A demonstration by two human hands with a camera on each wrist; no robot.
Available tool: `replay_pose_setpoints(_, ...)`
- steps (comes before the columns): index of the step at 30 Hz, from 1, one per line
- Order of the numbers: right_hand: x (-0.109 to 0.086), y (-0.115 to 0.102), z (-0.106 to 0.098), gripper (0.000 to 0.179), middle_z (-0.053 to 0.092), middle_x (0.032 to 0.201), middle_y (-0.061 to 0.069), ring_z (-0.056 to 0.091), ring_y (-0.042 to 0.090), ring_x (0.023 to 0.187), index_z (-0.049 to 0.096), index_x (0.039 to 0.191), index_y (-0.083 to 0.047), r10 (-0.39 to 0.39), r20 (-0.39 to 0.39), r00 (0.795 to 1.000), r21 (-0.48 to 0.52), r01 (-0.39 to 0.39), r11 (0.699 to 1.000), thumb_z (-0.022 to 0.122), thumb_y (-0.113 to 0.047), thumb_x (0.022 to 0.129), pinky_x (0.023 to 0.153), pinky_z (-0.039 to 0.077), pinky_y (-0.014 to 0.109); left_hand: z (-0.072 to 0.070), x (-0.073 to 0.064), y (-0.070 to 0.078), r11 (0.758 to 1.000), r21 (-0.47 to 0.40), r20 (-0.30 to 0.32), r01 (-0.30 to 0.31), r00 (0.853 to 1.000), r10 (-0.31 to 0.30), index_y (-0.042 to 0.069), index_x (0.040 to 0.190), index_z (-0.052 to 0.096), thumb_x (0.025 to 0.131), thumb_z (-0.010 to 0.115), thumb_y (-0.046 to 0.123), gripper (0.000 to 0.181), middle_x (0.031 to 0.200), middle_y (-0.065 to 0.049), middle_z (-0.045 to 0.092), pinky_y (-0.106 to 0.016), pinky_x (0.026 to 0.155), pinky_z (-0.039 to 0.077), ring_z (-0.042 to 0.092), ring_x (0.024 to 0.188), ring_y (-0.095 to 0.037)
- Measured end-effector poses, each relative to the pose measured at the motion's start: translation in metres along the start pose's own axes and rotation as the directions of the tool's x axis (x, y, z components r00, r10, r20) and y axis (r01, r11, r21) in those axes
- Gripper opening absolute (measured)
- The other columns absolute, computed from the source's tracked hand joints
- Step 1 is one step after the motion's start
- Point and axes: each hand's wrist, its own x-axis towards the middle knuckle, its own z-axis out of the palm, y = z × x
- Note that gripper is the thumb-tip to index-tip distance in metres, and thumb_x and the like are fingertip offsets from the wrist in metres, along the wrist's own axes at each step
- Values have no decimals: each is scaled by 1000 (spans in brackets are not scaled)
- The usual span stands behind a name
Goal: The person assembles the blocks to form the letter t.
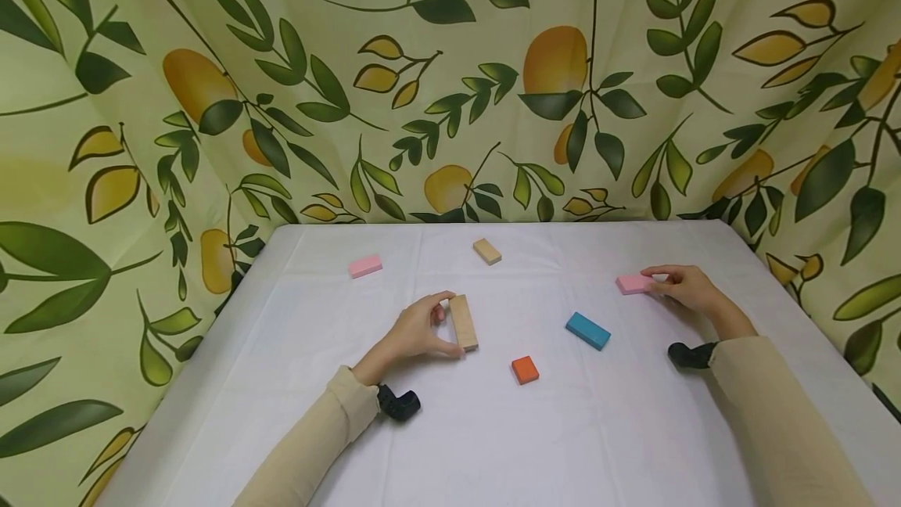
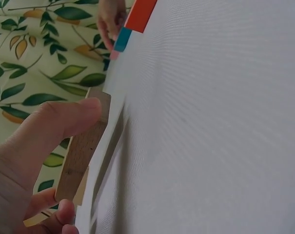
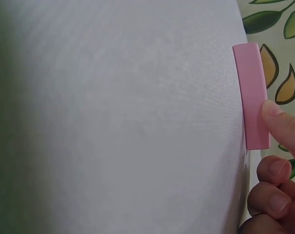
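Observation:
My left hand (image 1: 420, 329) pinches a long plain wooden block (image 1: 462, 322) by its two ends, thumb at the near end and fingers at the far end. In the left wrist view this wooden block (image 2: 83, 153) appears slightly raised, with its shadow on the cloth beside it. At the right, my right hand (image 1: 686, 289) grips the right end of a pink block (image 1: 632, 284). The right wrist view shows the thumb pressed on the pink block (image 3: 253, 97), the other fingers curled below; the far side is hidden.
Between the hands lie a blue block (image 1: 588, 331) and a small orange block (image 1: 525, 370). Farther back are a second pink block (image 1: 365, 266) and a small wooden block (image 1: 487, 251). A leaf-patterned curtain (image 1: 450, 100) hangs behind the white-covered table (image 1: 493, 444).

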Motion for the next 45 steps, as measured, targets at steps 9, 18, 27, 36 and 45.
replay_pose_setpoints(9, -1, -2, 0, 52, 45, 75, 2, 42, 16, 75, 50, 134, 3, 5, -1, 1000, -8, -5, 1000, 61, -28, 94, 60, 35, 23, 4, 9, 1, 999, -12, 50, -41, 998, 42, 8, 134, 52, 60, 91, 31, 87, 91, -8, 57, -16, 68, 36, 47, 80, -14)
replay_pose_setpoints(18, -1, -3, -2, 53, 43, 74, 2, 41, 16, 76, 50, 134, 3, 7, -2, 1000, -14, -7, 1000, 61, -30, 94, 61, 34, 23, 4, 18, 4, 998, -16, 101, -56, 993, 57, 9, 135, 51, 60, 91, 30, 88, 93, -9, 56, -17, 71, 37, 48, 84, -16)
replay_pose_setpoints(27, 1, -2, -3, 53, 43, 74, 2, 41, 16, 77, 49, 136, 2, 8, 28, 1000, -18, -8, 1000, 60, -28, 94, 61, 34, 23, 5, 28, 4, 997, -20, 132, -68, 989, 70, 8, 136, 50, 61, 91, 30, 88, 93, -11, 55, -17, 72, 35, 47, 86, -18)
replay_pose_setpoints(36, 2, 0, -2, 55, 42, 74, 2, 41, 17, 77, 48, 137, 1, 21, 32, 999, -21, -20, 1000, 61, -31, 94, 61, 34, 24, 6, 36, 7, 993, -6, 135, -116, 984, 115, 6, 135, 50, 61, 91, 28, 88, 90, -11, 54, -17, 70, 33, 45, 82, -17)
replay_pose_setpoints(45, 2, -1, -2, 56, 42, 74, 2, 41, 17, 76, 47, 137, 1, 37, 34, 999, -10, -37, 999, 61, -32, 94, 60, 34, 24, 10, 45, 8, 995, 11, 166, -103, 981, 100, 10, 134, 52, 61, 91, 30, 86, 88, -9, 52, -17, 70, 33, 42, 81, -13)
